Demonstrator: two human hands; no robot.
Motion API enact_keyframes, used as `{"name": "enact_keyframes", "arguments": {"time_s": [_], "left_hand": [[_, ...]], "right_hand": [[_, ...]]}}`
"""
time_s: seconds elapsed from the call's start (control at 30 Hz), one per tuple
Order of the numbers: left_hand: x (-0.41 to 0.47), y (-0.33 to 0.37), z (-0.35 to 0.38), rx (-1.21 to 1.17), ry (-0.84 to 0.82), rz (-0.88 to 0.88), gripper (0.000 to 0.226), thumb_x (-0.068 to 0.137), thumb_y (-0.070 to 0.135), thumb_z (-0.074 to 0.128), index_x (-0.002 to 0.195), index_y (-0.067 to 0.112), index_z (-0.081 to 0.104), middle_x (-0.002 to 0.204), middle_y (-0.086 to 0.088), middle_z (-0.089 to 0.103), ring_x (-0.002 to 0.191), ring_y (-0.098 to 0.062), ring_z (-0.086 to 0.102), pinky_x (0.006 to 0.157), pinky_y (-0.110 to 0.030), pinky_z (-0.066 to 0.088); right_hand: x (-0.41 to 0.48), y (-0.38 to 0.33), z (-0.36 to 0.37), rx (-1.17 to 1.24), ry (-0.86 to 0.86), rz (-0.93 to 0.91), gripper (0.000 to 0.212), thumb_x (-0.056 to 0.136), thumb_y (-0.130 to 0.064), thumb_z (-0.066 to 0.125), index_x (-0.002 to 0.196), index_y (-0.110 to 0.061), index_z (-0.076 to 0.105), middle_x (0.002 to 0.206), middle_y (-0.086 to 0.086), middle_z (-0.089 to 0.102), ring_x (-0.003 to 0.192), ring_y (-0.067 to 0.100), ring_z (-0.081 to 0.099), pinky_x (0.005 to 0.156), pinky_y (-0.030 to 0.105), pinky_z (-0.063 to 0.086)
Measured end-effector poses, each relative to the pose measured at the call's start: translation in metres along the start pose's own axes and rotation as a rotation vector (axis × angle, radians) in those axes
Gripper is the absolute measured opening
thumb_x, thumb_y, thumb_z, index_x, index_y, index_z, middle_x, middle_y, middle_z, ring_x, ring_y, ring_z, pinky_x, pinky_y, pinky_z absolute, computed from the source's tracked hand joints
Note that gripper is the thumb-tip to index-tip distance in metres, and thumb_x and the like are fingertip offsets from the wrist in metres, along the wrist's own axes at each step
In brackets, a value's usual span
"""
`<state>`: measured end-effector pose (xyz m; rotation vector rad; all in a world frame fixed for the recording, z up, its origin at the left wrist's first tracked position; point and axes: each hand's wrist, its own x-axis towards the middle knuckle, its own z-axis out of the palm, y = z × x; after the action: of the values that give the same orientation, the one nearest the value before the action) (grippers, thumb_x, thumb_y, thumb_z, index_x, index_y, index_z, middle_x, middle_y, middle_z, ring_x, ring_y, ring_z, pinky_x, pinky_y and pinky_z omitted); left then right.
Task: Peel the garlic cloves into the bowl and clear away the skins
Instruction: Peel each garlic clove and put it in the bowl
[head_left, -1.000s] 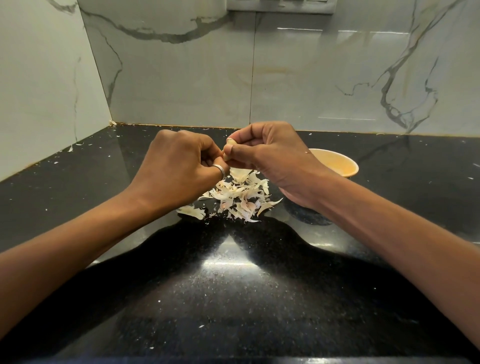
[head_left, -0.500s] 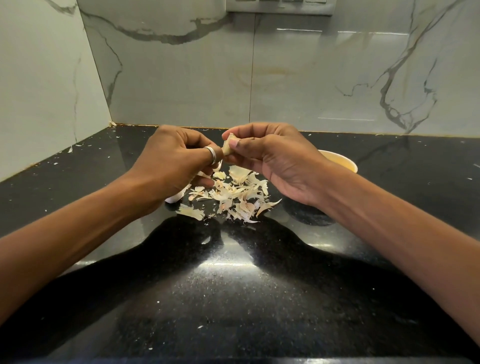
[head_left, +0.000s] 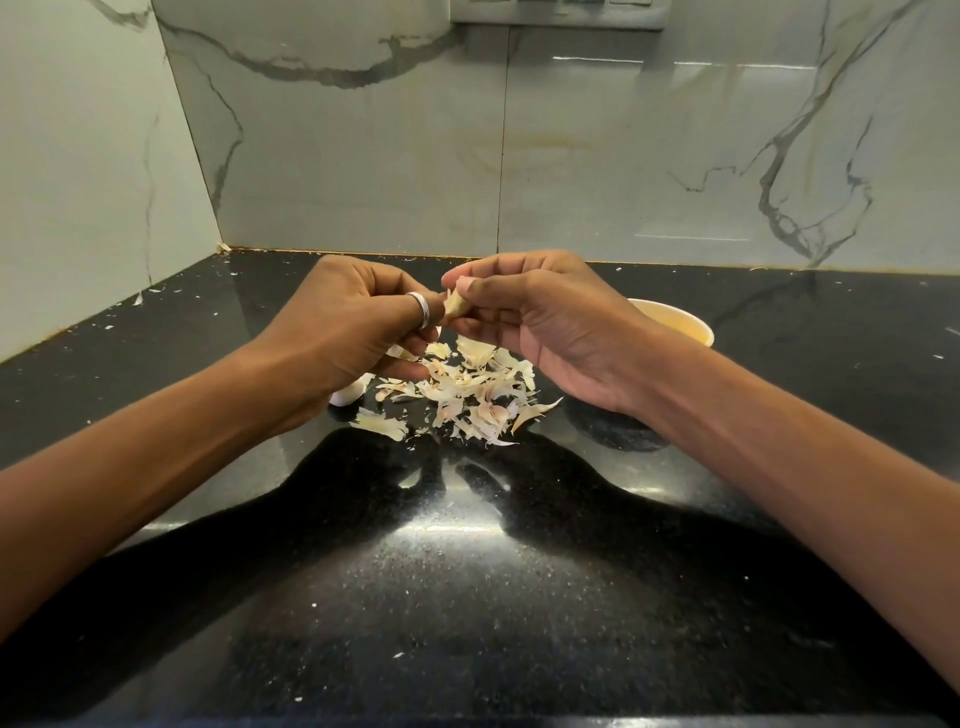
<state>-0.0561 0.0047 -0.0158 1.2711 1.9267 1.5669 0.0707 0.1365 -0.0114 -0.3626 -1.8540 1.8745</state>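
Observation:
A pale garlic clove (head_left: 456, 304) is held in the air between both hands, above the counter. My right hand (head_left: 540, 322) pinches it between thumb and fingers. My left hand (head_left: 358, 332), with a silver ring on one finger, has its fingers curled and its fingertips at the clove's left side. Below them lies a loose pile of papery garlic skins (head_left: 467, 395) on the black counter. A yellow-rimmed bowl (head_left: 685, 325) stands to the right, mostly hidden behind my right wrist. A white object (head_left: 349, 394) shows under my left hand, partly hidden.
The black speckled counter (head_left: 467, 597) runs into a corner of marble-patterned wall tiles (head_left: 597, 156). Small skin flecks (head_left: 156, 291) are scattered along the back left edge of the counter.
Both hands rose slightly and turned the clove. My left hand shifted left, uncovering the white object and more of the skin pile.

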Motion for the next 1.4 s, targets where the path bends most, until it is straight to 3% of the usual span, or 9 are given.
{"name": "enact_keyframes", "arguments": {"time_s": [0.17,0.43,0.63,0.9,1.17,1.4], "left_hand": [[0.001,-0.003,0.0,0.105,0.04,0.085,0.012,0.093,0.009,0.067,0.085,0.003,0.072,0.077,-0.014,0.07,0.066,-0.016,0.067,0.057,-0.028,0.06],[0.001,-0.003,0.0,0.088,0.037,0.078,0.011,0.093,0.006,0.065,0.084,0.003,0.072,0.073,-0.01,0.068,0.064,-0.015,0.065,0.059,-0.033,0.063],[0.002,-0.001,0.0,0.063,0.052,0.067,0.012,0.093,0.004,0.063,0.086,-0.001,0.071,0.08,-0.018,0.068,0.066,-0.016,0.063,0.056,-0.028,0.06],[0.004,-0.003,-0.002,0.048,0.111,0.081,0.014,0.093,0.008,0.065,0.081,0.003,0.072,0.073,-0.01,0.068,0.064,-0.014,0.062,0.058,-0.028,0.059],[0.01,-0.003,-0.011,0.006,0.229,0.092,0.016,0.094,0.014,0.067,0.079,0.007,0.07,0.076,-0.011,0.064,0.064,-0.012,0.059,0.054,-0.024,0.058],[0.009,-0.008,-0.01,0.202,0.198,0.203,0.011,0.092,0.018,0.069,0.086,0.011,0.074,0.077,-0.01,0.071,0.062,-0.016,0.067,0.058,-0.031,0.061]], "right_hand": [[0.001,0.002,0.0,-0.027,-0.005,-0.024,0.015,0.092,-0.001,0.071,0.106,0.004,0.07,0.091,0.011,0.072,0.087,0.019,0.072,0.092,0.033,0.061],[0.0,-0.001,0.002,0.034,0.015,0.037,0.022,0.092,0.015,0.06,0.112,0.012,0.067,0.092,0.017,0.072,0.084,0.024,0.072,0.076,0.027,0.062],[0.0,-0.003,0.0,0.028,0.008,0.044,0.024,0.09,0.017,0.056,0.109,0.011,0.069,0.097,0.021,0.071,0.088,0.027,0.07,0.082,0.03,0.063],[-0.002,-0.004,0.001,-0.028,-0.006,0.042,0.025,0.089,0.017,0.055,0.105,0.007,0.072,0.105,0.024,0.069,0.094,0.028,0.067,0.081,0.029,0.062],[-0.004,-0.008,0.0,-0.08,-0.019,0.07,0.028,0.089,0.018,0.053,0.108,0.006,0.07,0.096,0.019,0.074,0.085,0.022,0.072,0.077,0.028,0.062],[-0.005,-0.01,-0.001,-0.106,0.021,0.062,0.023,0.09,0.012,0.06,0.111,0.009,0.068,0.096,0.02,0.074,0.079,0.02,0.069,0.071,0.025,0.061]]}}
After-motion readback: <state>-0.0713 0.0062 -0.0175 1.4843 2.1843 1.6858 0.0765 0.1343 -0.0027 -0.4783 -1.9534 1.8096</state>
